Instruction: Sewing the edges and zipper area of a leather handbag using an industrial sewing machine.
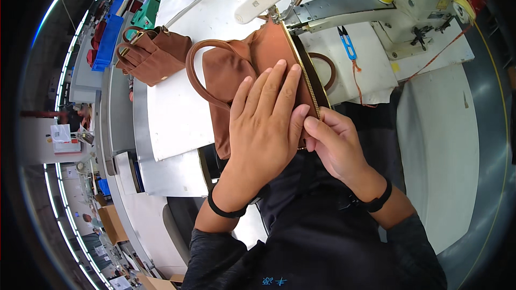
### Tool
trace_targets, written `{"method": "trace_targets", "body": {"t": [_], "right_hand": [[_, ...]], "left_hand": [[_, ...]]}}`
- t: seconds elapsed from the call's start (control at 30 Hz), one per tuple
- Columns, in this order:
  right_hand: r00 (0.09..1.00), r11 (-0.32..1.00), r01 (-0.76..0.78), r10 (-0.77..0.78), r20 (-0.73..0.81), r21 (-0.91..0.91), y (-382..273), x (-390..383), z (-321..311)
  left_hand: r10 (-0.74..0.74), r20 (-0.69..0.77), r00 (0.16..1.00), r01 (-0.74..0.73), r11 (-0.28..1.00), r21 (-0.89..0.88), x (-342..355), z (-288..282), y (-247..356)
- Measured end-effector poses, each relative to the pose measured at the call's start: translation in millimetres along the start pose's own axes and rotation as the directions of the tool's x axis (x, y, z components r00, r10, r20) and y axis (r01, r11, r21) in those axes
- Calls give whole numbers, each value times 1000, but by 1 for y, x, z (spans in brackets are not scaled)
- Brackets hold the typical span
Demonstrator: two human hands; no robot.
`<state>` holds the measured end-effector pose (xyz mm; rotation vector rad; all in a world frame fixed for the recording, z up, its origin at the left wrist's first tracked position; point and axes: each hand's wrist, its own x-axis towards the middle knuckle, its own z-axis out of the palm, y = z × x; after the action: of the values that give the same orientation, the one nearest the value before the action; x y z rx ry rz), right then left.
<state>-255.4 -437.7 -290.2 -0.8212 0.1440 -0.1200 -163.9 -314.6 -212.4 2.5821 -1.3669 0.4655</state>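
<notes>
On the white counter [166, 113], a brown bag [275, 45] lies with its far end at the sewing machine [344, 8], the left hand [263, 118] laid flat and slightly spread over it, the right hand [338, 142] pinching its edge by the gold zipper [303, 70].

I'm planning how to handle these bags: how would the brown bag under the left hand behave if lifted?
The brown bag would probably sag, since its body shows soft creases near the left hand. Its handle looks firmer, holding a rounded arch. The zipper might catch, as it runs up to the sewing machine.
</notes>
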Motion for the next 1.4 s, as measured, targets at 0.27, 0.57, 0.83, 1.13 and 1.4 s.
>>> {"method": "trace_targets", "body": {"t": [0.27, 0.57, 0.83, 1.13, 1.4], "right_hand": [[1000, 1000, 1, -1, 29, 22, -5, 1, 3], [999, 1000, 6, -7, 49, 25, -8, 13, 0], [998, 999, 20, -21, 57, 26, -8, 36, -2], [1000, 994, 16, -16, 2, 112, -10, 62, 1], [999, 997, 38, -39, 9, 74, -13, 75, 1]], "left_hand": [[-66, 89, 994, 71, 996, -47, 5, -8, 0], [-69, 83, 994, 70, 997, -16, 17, -2, -5], [-69, 6, 998, 69, 997, -22, 32, 12, -20], [-67, -18, 998, 66, 997, -46, 49, 22, -39], [-45, -71, 996, 36, 992, -123, 56, 30, -51]]}}
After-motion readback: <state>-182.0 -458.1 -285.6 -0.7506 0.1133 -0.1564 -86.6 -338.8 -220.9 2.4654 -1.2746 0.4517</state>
